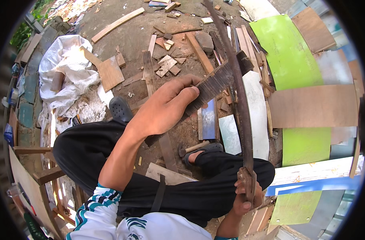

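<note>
Plainly, the left hand (166, 106) is clamped over a dark, ridged strip of wood (212, 86), thumb and forefinger bent together along its upper face, with a fingertip peeking out past the near edge. The strip slants from lower left to upper right above the ground, between the person's knees and the scrap beyond. Lower down at the right, the right hand (246, 198) is curled around the wooden handle (248, 184) of a long-bladed tool (242, 116), whose narrow brown blade rises and crosses the strip close to its far end; whether the edge bites into the wood cannot be told. Both hands work over black trousers (182, 196), one dark perforated clog (120, 109) showing past the left knee. Below, the bare earth (130, 34) is strewn with wood offcuts (166, 66), and a blue piece (209, 122) lies among them. To the left, a crumpled white sack (66, 56) slumps beside a block wall (28, 96), with greenery (22, 38) behind. Along the right run lime-green panels (286, 52), a wide brown sheet (314, 106) lying between them, and a long white strip (255, 108) nearer the blade.
</note>
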Demonstrator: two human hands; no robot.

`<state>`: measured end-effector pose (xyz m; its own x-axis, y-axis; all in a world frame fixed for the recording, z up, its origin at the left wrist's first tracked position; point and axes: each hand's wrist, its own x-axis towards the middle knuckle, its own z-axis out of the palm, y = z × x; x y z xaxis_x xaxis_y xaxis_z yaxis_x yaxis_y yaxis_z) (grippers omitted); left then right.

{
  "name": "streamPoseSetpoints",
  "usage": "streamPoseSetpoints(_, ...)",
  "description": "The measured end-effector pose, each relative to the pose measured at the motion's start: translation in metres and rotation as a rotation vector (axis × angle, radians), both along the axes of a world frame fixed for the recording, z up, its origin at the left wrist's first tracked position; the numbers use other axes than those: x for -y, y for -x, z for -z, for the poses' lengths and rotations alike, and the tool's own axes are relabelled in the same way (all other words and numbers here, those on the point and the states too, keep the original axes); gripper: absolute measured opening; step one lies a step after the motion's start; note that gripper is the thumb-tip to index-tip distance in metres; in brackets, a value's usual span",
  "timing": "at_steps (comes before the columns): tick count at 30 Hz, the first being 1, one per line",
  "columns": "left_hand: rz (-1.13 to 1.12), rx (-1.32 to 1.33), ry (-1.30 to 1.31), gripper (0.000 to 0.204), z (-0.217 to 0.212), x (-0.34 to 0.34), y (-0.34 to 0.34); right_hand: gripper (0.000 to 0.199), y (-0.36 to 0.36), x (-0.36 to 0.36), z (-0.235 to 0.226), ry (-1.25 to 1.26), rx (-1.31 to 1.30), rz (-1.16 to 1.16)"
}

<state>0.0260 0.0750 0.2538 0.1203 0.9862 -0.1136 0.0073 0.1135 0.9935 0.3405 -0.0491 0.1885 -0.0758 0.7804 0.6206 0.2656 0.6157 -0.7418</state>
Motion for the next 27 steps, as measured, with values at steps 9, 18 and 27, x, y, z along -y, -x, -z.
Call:
streamPoseSetpoints(9, -0.065, 0.048, -0.011, 0.032, -0.012, 0.011, 0.005, 0.059, 0.022, -0.012, -0.02, -0.216, 0.222, -0.004)
streamPoseSetpoints(18, -0.092, -0.01, 0.021, 0.036, -0.012, 0.012, 0.029, 0.048, 0.03, -0.025, -0.033, -0.268, 0.285, -0.104)
streamPoseSetpoints(27, -0.168, -0.169, -0.012, 0.041, -0.002, 0.009, 0.038, 0.049, 0.034, -0.027, -0.046, -0.208, 0.364, -0.146)
